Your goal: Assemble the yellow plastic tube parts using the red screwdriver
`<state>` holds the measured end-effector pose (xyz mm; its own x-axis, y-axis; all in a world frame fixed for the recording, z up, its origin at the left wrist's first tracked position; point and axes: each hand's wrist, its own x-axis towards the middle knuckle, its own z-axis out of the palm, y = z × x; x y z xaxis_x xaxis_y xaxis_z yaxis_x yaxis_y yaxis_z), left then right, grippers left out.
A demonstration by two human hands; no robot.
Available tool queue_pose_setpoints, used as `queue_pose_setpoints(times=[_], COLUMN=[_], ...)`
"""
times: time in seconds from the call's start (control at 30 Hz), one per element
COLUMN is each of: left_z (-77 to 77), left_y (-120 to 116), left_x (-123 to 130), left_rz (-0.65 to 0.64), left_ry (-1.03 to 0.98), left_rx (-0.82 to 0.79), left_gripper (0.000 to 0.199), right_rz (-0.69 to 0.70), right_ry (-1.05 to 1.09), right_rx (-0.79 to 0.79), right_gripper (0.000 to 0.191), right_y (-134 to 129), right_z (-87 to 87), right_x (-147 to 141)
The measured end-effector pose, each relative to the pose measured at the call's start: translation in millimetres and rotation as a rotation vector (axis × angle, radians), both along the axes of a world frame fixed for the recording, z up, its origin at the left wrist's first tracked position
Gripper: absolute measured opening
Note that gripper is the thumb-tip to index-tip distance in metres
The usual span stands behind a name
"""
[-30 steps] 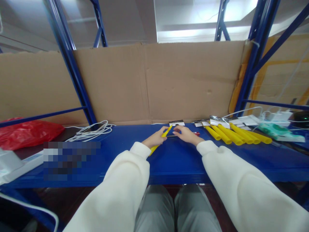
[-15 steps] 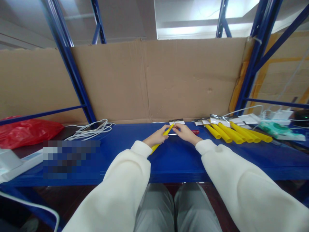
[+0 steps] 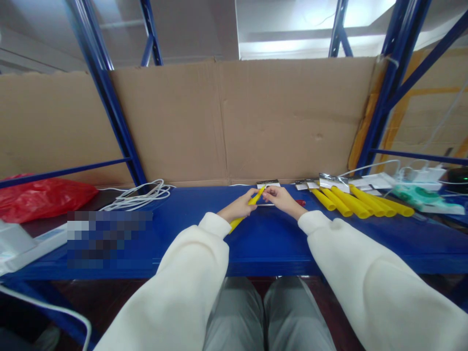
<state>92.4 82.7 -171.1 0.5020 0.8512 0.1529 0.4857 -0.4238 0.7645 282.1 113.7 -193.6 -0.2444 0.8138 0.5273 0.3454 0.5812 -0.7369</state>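
Observation:
My left hand (image 3: 241, 205) is closed around a yellow tube (image 3: 237, 224), slim and tapered, slanting with its narrow tip up and to the right. Close beside that tip, my right hand (image 3: 281, 198) has thumb and fingers pinched together; whatever sits between them is too small to make out. Under the right hand lies a screwdriver-like tool with a thin metal shaft and a red handle (image 3: 301, 202), partly covered by the hand. A small black-and-white card (image 3: 268, 183) rests just behind the hands on the blue table (image 3: 270, 248).
Several yellow tubes (image 3: 353, 204) with header cards lie at the right, near a green-and-white packet (image 3: 420, 195). On the left are a coiled white cable (image 3: 151, 194), a red plastic bag (image 3: 47, 195) and a white power strip (image 3: 44, 243). A cardboard panel (image 3: 226, 122) stands along the back.
The right hand has shifted very slightly, and less of the red handle shows beside it. The left hand keeps its hold on the yellow tube.

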Motion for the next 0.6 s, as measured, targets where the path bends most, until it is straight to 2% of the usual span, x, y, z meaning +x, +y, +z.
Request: queue_pose_setpoints(times=[0.13, 0.27, 0.47, 0.6], left_z=[-0.8, -0.1, 4.1, 3.4], left_y=[0, -1, -6, -4], left_x=[1, 0, 0, 2], left_rz=[-0.028, -0.039, -0.062, -0.099], left_ry=[-0.025, -0.032, -0.020, -0.077], left_rx=[-0.018, 0.008, 0.169, 0.246], left_gripper=[0.055, 0.055, 0.054, 0.053], right_rz=[0.037, 0.050, 0.154, 0.221], right_ry=[0.122, 0.253, 0.422, 0.477], right_rx=[-0.133, -0.289, -0.531, -0.589], right_gripper=[0.037, 0.029, 0.017, 0.014], right_y=[-4, -11, -21, -24], right_z=[2.4, 5.9, 13.3, 18.0], right_x=[0, -2, -2, -1])
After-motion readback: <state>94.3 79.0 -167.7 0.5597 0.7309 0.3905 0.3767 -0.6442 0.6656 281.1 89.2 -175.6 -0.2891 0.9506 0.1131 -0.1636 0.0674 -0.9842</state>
